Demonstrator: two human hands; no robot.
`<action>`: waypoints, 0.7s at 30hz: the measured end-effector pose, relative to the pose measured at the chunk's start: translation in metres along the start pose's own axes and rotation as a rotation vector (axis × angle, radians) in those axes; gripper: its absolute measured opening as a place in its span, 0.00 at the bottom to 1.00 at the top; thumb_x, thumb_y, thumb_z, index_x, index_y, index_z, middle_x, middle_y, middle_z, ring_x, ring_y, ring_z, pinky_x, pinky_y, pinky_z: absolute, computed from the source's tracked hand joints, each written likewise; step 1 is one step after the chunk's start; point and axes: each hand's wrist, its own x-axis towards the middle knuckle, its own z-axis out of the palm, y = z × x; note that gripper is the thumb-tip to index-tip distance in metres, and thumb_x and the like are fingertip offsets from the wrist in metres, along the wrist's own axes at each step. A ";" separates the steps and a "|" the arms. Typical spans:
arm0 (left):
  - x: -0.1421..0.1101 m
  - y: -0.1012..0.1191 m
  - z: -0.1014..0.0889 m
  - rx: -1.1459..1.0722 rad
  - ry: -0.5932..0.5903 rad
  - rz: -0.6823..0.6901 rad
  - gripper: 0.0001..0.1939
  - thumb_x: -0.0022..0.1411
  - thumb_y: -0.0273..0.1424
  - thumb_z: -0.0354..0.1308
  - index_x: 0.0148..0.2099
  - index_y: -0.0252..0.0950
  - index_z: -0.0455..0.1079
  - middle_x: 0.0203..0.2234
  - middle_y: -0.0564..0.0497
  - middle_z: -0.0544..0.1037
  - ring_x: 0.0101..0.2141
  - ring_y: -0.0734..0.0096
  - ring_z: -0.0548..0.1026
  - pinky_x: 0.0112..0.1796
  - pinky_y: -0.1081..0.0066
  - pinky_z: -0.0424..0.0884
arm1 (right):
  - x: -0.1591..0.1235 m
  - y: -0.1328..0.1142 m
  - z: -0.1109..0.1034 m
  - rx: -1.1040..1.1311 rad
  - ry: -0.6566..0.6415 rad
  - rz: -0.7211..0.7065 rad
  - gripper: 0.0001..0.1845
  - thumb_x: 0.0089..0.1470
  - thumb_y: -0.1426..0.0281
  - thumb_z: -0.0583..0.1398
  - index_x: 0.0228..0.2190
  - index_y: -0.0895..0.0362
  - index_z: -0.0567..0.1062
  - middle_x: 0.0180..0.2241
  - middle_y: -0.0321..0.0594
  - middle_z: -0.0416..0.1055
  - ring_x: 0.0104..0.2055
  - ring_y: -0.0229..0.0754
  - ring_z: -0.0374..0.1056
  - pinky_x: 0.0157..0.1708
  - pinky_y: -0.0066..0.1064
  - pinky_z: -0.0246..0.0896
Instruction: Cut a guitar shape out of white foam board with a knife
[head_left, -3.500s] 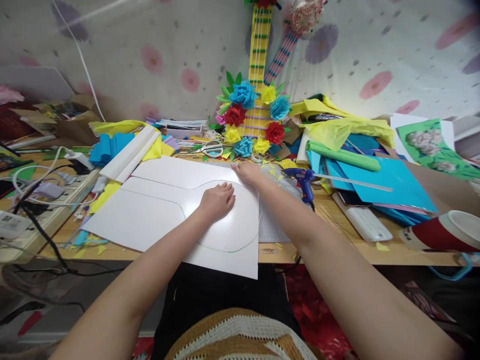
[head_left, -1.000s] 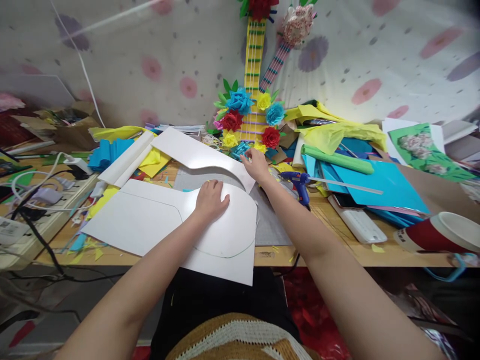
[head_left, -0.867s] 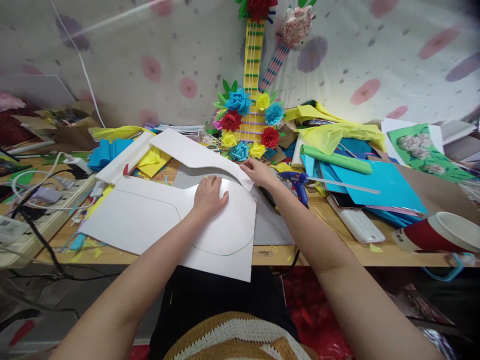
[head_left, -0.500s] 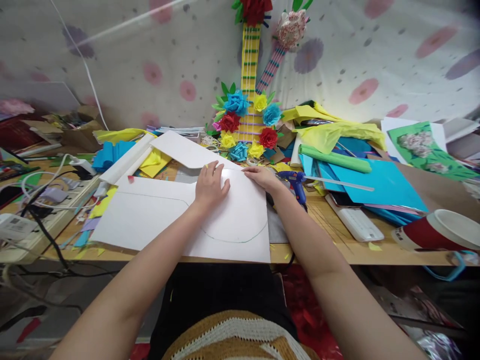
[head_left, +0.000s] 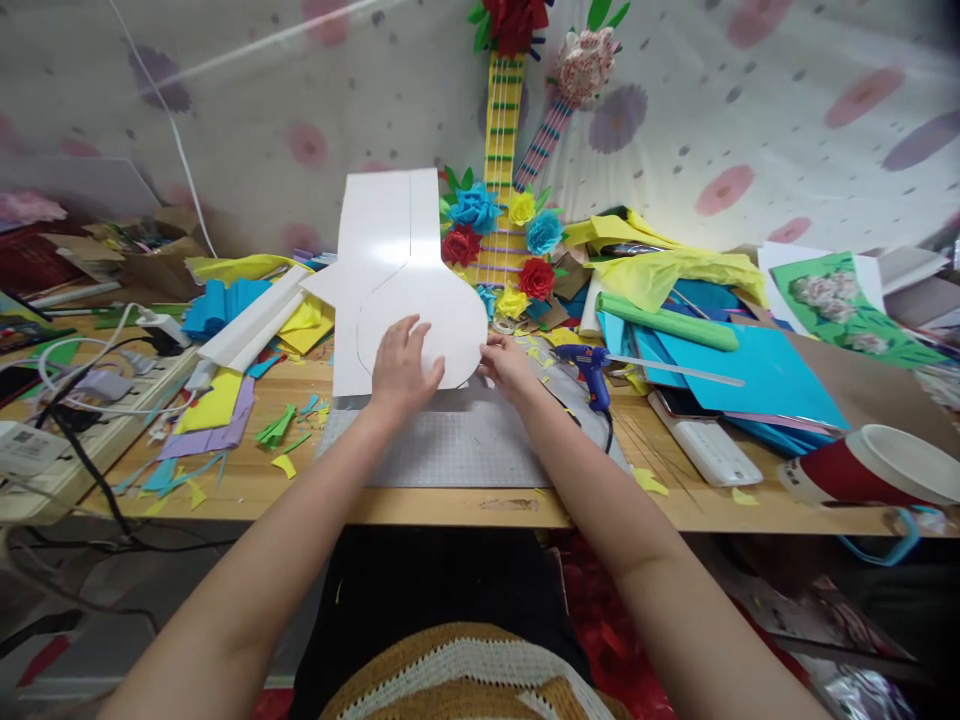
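Note:
A white board (head_left: 382,225) stands tilted up at its far end, with a rounded right side and a thin curved line drawn on it. My left hand (head_left: 405,370) lies on its lower part, fingers spread. At the board's lower right edge, my right hand (head_left: 510,365) pinches the rim between thumb and fingers. The pointed corner of another white sheet (head_left: 321,285) sticks out on the left behind it. Beneath is a grey gridded cutting mat (head_left: 465,445). A blue glue gun (head_left: 592,375) lies just right of my right hand.
A yellow paper guitar with flowers (head_left: 504,130) leans at the back. Blue sheets (head_left: 750,370), a white power bank (head_left: 712,445) and a red-and-white cup (head_left: 862,465) lie on the right. Power strips with cables (head_left: 112,400) and paper scraps (head_left: 276,428) are on the left.
The white board has turned from lying lengthwise to the left to pointing away from me, its far end raised. More of the cutting mat shows. My right hand has come slightly lower.

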 end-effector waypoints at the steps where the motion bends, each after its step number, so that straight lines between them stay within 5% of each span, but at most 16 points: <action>1: -0.008 -0.003 0.004 -0.016 -0.036 0.062 0.24 0.56 0.35 0.54 0.54 0.33 0.61 0.56 0.39 0.63 0.57 0.56 0.59 0.57 0.56 0.54 | -0.003 0.004 0.005 0.025 -0.013 0.000 0.13 0.41 0.76 0.59 0.28 0.54 0.60 0.24 0.29 0.65 0.26 0.33 0.66 0.27 0.28 0.66; 4: -0.028 -0.013 0.014 -0.062 -0.041 0.157 0.21 0.59 0.37 0.53 0.53 0.35 0.62 0.55 0.41 0.65 0.57 0.60 0.61 0.58 0.57 0.53 | -0.006 0.010 0.015 0.060 -0.003 -0.039 0.13 0.43 0.75 0.60 0.28 0.54 0.59 0.24 0.28 0.65 0.27 0.33 0.66 0.30 0.30 0.67; 9: -0.041 -0.019 0.018 -0.119 0.087 -0.024 0.13 0.61 0.35 0.49 0.42 0.35 0.70 0.41 0.43 0.75 0.45 0.63 0.70 0.49 0.62 0.64 | -0.005 0.017 0.019 0.084 0.053 -0.083 0.11 0.45 0.72 0.59 0.29 0.54 0.59 0.25 0.28 0.65 0.29 0.33 0.66 0.33 0.32 0.67; 11: -0.044 -0.016 0.019 -0.199 0.024 -0.133 0.13 0.61 0.37 0.49 0.36 0.36 0.72 0.32 0.46 0.76 0.36 0.66 0.73 0.41 0.66 0.68 | -0.006 0.021 0.018 0.096 0.042 -0.099 0.13 0.44 0.71 0.60 0.29 0.53 0.59 0.25 0.28 0.65 0.30 0.33 0.66 0.33 0.32 0.67; 14: -0.050 -0.008 0.022 -0.459 -0.230 -0.406 0.17 0.59 0.43 0.50 0.30 0.36 0.72 0.19 0.53 0.74 0.21 0.73 0.71 0.26 0.72 0.67 | -0.007 0.026 0.017 0.094 -0.025 -0.102 0.16 0.42 0.68 0.62 0.29 0.53 0.59 0.26 0.27 0.65 0.29 0.33 0.66 0.33 0.31 0.66; 17: -0.051 0.001 0.026 -0.783 -0.444 -0.696 0.20 0.55 0.47 0.54 0.27 0.34 0.71 0.17 0.52 0.74 0.14 0.76 0.68 0.17 0.74 0.63 | -0.007 0.030 0.018 0.091 -0.085 -0.101 0.16 0.41 0.67 0.63 0.29 0.53 0.60 0.26 0.28 0.66 0.29 0.33 0.65 0.32 0.30 0.66; 21: -0.045 0.007 0.025 -1.010 -0.404 -0.883 0.16 0.48 0.40 0.64 0.28 0.31 0.72 0.21 0.48 0.77 0.16 0.76 0.71 0.17 0.76 0.66 | -0.008 0.030 0.022 0.112 -0.115 -0.122 0.17 0.41 0.67 0.63 0.29 0.52 0.59 0.27 0.28 0.66 0.31 0.33 0.66 0.33 0.30 0.67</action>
